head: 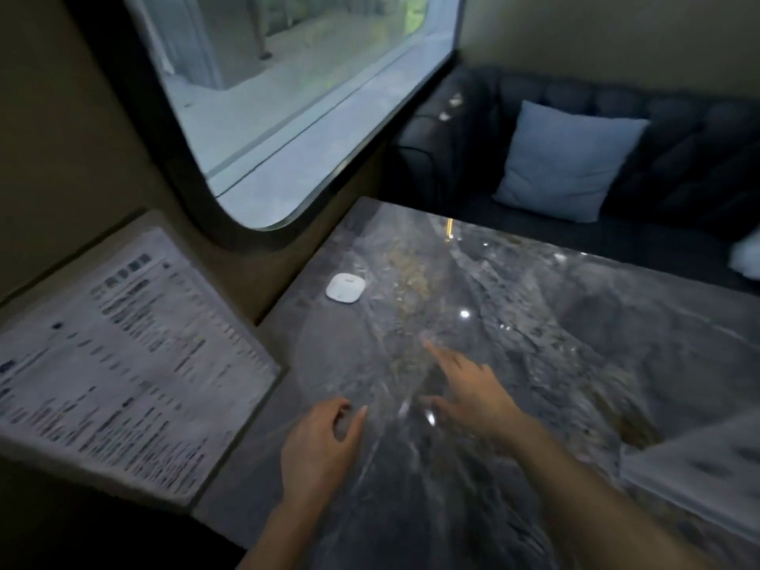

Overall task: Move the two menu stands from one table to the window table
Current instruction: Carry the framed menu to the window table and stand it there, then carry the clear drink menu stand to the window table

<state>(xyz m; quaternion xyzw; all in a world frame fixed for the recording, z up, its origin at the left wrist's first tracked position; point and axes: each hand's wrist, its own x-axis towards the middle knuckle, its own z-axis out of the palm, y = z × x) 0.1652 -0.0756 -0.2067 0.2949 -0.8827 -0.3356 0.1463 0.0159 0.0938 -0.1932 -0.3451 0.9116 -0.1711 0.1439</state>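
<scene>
Two bare hands over the glossy grey marble table (575,343) by the window (288,96).

Left hand (320,442) loosely curled, right hand (473,388) spread with forefinger out; both empty. One flat printed menu stand (123,364) juts out past the table's window-side edge, long axis slanting toward the window; another blurred menu stand (699,466) is opposite. A small white rounded puck (346,287) lies near the window.

grey veined marble table (534,364), pale blue cushion (567,162)

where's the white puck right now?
In the head view, the white puck lies flat on the marble table near its far-left corner, just below the window, beyond both hands and touched by neither.
</scene>
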